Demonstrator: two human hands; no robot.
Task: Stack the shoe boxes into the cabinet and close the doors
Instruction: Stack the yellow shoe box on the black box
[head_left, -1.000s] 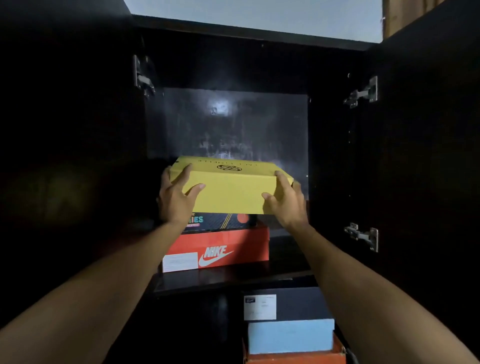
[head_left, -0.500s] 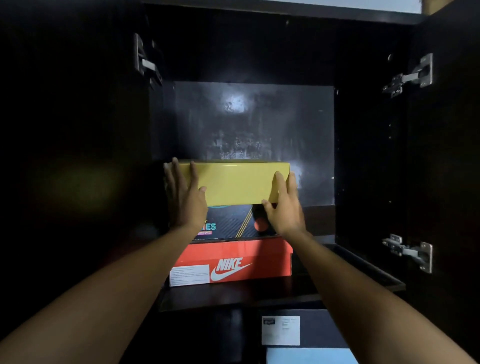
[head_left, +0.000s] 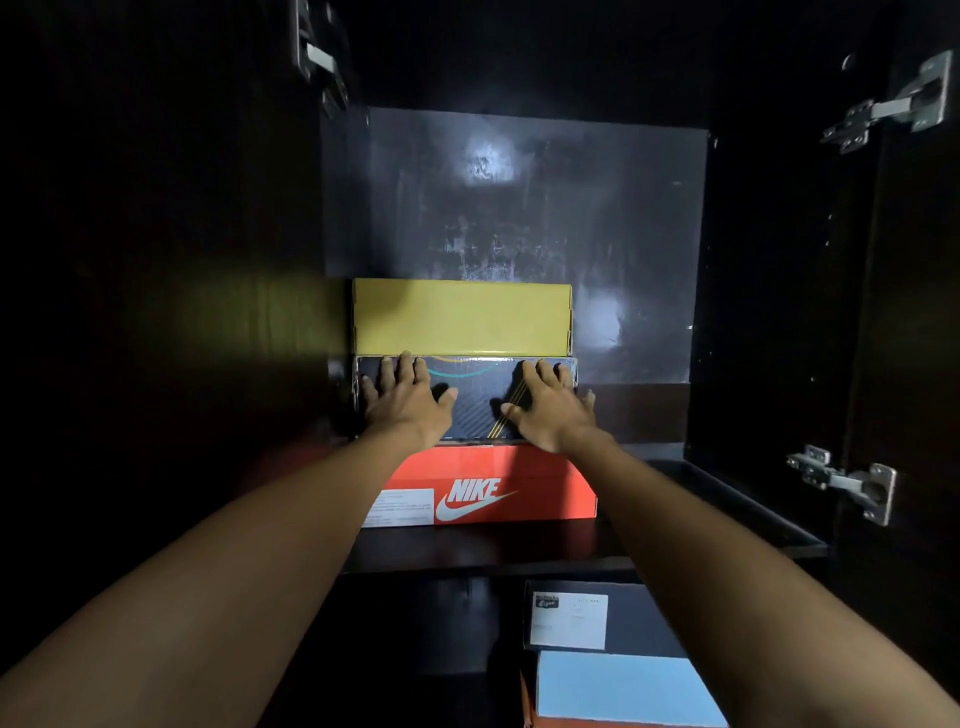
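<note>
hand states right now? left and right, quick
Left hand: open, fingers straight, flat against the front of the dark patterned box.
Right hand: open, fingers straight, pressed on the same box front; holding nothing.

Three shoe boxes stand stacked on the upper shelf: a yellow box (head_left: 462, 317), a dark patterned box (head_left: 472, 400) and a red box (head_left: 488, 483). Below, near right, three more: a dark box (head_left: 571, 618), a light blue box (head_left: 623, 691) and an orange box (head_left: 530, 712). Four hinges show, one far left (head_left: 317, 57) and three right (head_left: 893, 104), (head_left: 852, 483), with two hands, the left hand (head_left: 410, 400) and the right hand (head_left: 550, 405)
</note>
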